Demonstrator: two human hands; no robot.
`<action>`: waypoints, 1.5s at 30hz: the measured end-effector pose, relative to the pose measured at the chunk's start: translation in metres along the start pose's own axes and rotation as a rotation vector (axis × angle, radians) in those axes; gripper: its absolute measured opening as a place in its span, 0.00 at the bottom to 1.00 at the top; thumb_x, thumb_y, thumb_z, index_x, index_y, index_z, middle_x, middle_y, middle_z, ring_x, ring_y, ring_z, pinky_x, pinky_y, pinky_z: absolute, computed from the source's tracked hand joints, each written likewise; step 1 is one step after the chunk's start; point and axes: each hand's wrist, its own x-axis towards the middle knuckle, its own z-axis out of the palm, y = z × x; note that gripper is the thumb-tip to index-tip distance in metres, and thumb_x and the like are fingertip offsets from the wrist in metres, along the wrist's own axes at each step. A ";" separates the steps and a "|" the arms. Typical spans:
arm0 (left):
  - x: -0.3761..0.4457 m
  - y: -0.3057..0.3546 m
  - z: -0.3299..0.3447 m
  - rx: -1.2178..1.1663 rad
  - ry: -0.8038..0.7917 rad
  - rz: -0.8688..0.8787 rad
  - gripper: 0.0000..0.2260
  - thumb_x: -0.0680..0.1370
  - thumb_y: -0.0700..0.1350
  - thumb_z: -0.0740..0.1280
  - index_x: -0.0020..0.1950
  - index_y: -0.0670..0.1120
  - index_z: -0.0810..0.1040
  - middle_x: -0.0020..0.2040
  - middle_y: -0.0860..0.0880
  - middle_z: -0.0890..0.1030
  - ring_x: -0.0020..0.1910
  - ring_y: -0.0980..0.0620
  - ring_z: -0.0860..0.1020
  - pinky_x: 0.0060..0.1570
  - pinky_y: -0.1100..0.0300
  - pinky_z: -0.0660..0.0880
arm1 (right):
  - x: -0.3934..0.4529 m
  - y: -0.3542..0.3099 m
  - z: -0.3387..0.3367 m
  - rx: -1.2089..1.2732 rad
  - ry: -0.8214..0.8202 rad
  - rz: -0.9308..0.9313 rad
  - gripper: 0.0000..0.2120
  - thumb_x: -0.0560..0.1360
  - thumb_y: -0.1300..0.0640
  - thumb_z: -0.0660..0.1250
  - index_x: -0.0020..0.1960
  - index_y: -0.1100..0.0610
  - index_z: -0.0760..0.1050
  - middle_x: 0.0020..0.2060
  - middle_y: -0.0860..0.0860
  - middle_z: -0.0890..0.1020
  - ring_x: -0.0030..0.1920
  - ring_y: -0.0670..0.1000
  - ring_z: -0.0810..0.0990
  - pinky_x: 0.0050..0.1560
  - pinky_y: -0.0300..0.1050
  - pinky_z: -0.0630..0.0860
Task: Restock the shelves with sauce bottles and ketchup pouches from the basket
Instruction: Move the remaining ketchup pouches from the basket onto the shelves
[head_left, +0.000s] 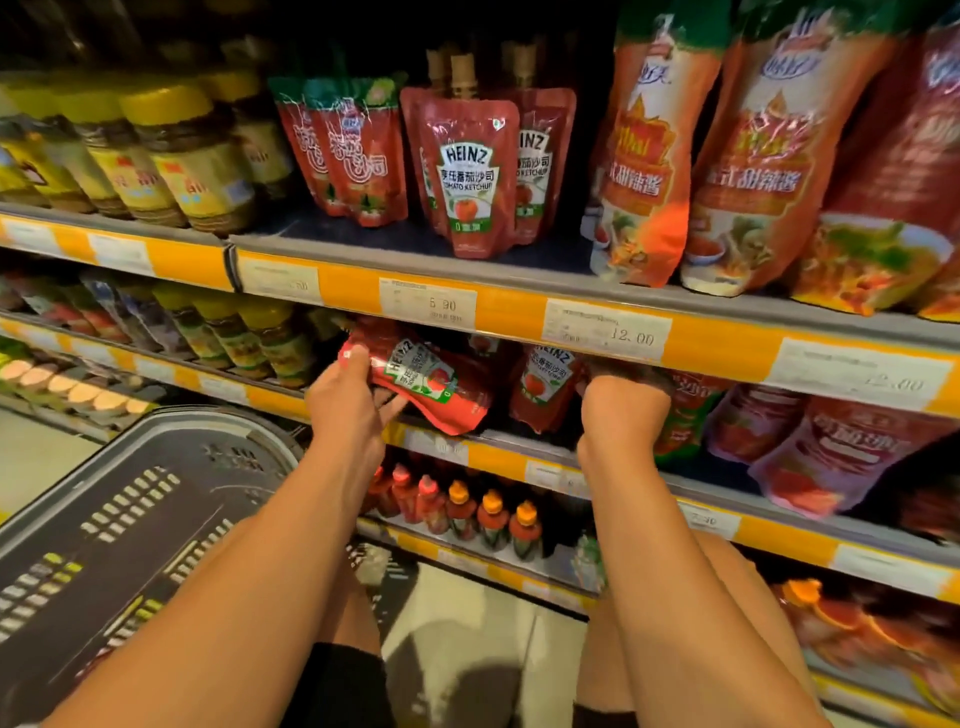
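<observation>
My left hand (349, 402) grips a red Heinz ketchup pouch (431, 382), tilted on its side at the front of the middle shelf (498, 457). My right hand (621, 410) reaches into the same shelf beside an upright Heinz pouch (545, 384); its fingers are hidden under the shelf edge, so what they touch does not show. More Heinz pouches (475, 176) stand on the shelf above. The grey basket (130, 499) sits at lower left, and nothing shows inside it.
Yellow-lidded jars (171, 150) fill the upper left shelf. Tall orange sauce pouches (649, 156) stand upper right. Small red sauce bottles (488, 514) line the lower shelf. Orange price rails (519, 306) edge each shelf. My knees and the floor are below.
</observation>
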 end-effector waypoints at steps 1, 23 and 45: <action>0.004 -0.001 0.004 0.033 -0.022 0.020 0.05 0.84 0.46 0.64 0.52 0.49 0.80 0.48 0.46 0.87 0.48 0.45 0.87 0.53 0.43 0.84 | 0.005 -0.001 -0.001 -0.007 -0.037 0.052 0.15 0.77 0.74 0.60 0.48 0.56 0.77 0.53 0.52 0.81 0.35 0.44 0.72 0.56 0.55 0.80; 0.032 -0.014 0.049 -0.068 -0.404 0.019 0.10 0.82 0.38 0.68 0.51 0.52 0.85 0.56 0.46 0.86 0.58 0.47 0.84 0.60 0.45 0.75 | 0.036 0.019 0.002 -0.680 -0.313 -0.234 0.26 0.71 0.58 0.79 0.67 0.52 0.77 0.66 0.51 0.81 0.65 0.56 0.79 0.68 0.56 0.76; 0.015 -0.045 0.032 0.923 -0.495 0.302 0.21 0.75 0.45 0.78 0.66 0.53 0.77 0.59 0.52 0.83 0.58 0.49 0.81 0.58 0.54 0.78 | 0.038 0.028 0.001 -1.259 -0.294 -0.222 0.23 0.77 0.48 0.73 0.69 0.55 0.76 0.64 0.54 0.81 0.61 0.59 0.81 0.55 0.47 0.76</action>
